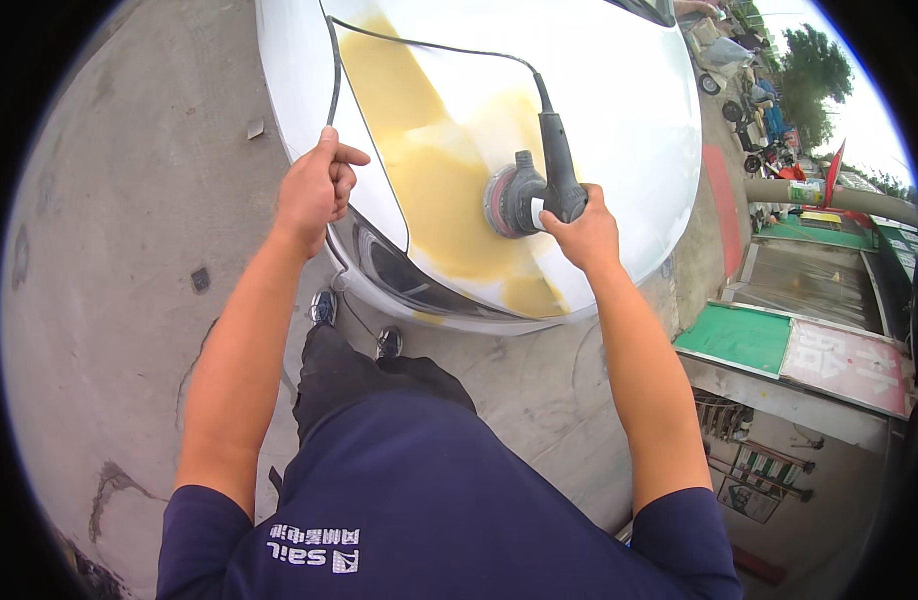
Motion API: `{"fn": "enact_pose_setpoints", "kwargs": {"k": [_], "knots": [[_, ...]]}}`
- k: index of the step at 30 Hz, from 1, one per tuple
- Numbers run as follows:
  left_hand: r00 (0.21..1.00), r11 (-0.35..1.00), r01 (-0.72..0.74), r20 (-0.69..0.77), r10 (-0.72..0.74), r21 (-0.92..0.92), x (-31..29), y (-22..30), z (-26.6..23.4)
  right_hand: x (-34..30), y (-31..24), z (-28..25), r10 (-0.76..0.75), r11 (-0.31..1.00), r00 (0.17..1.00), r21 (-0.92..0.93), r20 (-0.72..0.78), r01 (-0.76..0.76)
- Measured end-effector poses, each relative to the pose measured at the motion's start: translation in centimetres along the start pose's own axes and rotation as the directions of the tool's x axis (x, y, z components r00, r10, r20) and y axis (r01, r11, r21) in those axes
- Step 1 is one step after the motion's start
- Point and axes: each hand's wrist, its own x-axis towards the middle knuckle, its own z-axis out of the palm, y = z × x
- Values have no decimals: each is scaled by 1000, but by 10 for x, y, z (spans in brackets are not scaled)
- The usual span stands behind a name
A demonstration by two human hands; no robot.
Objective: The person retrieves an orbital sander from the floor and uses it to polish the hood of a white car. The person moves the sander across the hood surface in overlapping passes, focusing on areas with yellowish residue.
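In front of me is the bonnet (619, 110) of a white car, with yellowish filler patches (434, 190) spread over its left part. A dark orbital sander (531, 195) rests with its round pad on the edge of a patch. My right hand (587, 228) is closed around the sander's head end, its long handle pointing away from me. From the handle's far end a black power cord (429, 44) loops left over the bonnet. My left hand (321, 190) pinches that cord above the bonnet's left edge, index finger sticking out.
A dark headlight (389, 265) sits at the car's near left corner. My shoes (389, 342) stand on concrete ground (129, 250) close to the bumper. To the right are a shopfront with a green and pink sign (789, 350), a pole (829, 198) and parked vehicles (749, 125).
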Motion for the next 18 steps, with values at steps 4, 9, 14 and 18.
{"fn": "enact_pose_setpoints", "kwargs": {"k": [4, 9, 14, 18], "knots": [[1000, 1000, 2, 18, -2, -28, -12, -24, 23, -24, 55, 20, 51, 997, 999, 58, 6, -51], [1000, 1000, -7, 12, 7, -27, -25, -38, 33, -55, 101, 33, 98, 990, 995, 102, -26, -95], [999, 1000, -22, -36, 22, -4, -29, -36, 29, -49, 85, 33, 122, 986, 992, 123, -39, -116], [997, 999, -46, -59, 45, -19, -23, -28, 20, -15, 27, 23, 58, 996, 997, 68, -41, -55]]}}
